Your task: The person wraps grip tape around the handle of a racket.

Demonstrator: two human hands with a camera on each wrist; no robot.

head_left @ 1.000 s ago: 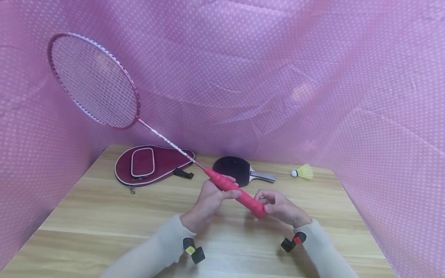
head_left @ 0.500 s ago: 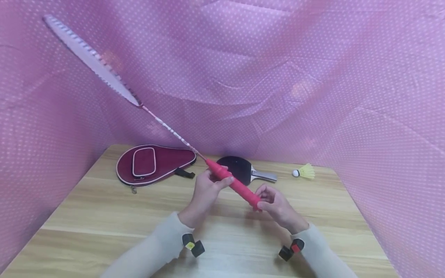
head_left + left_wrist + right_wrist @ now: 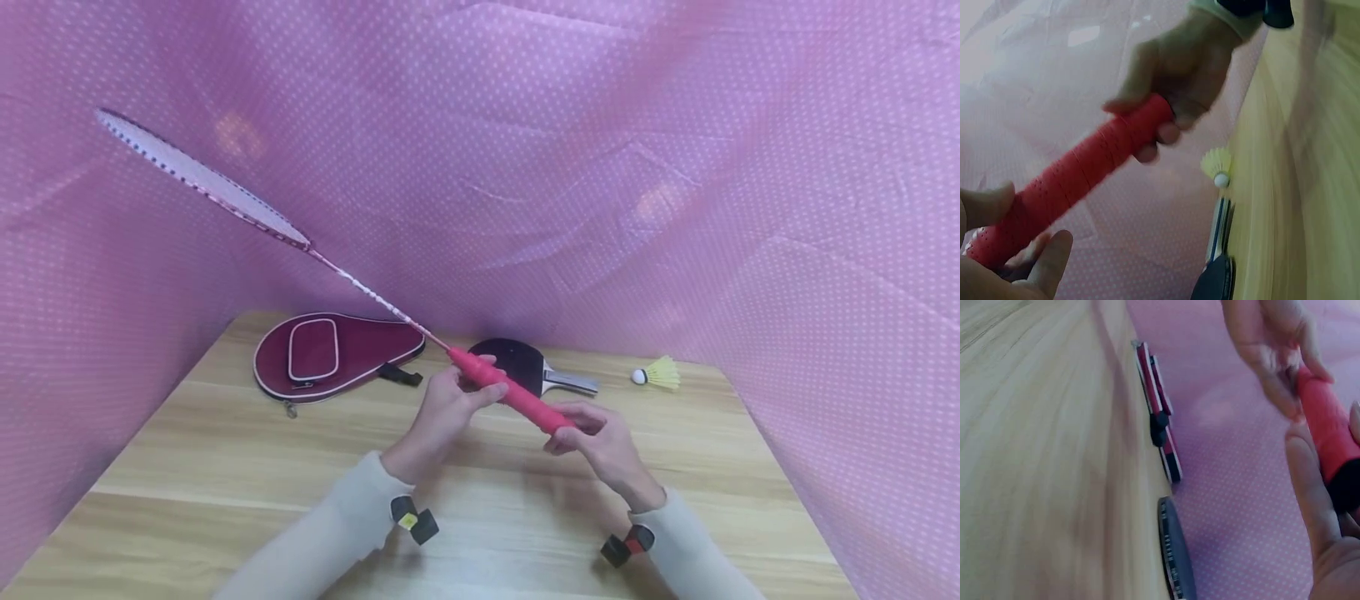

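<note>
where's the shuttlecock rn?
Head view: the yellow shuttlecock lies on the wooden table at its far right, near the pink backdrop, just right of the table tennis paddle and apart from it.

The badminton racket (image 3: 315, 250) is off the tabletop, slanting up and away to the left from the left hand (image 3: 442, 412). Its pink-framed head is turned nearly edge-on. The red, perforated grip runs between the left hand and right hand (image 3: 600, 446), both pinching it.

staged recording booth | pink dotted fabric walls (image 3: 525, 125) | wooden table (image 3: 225, 467)
</note>
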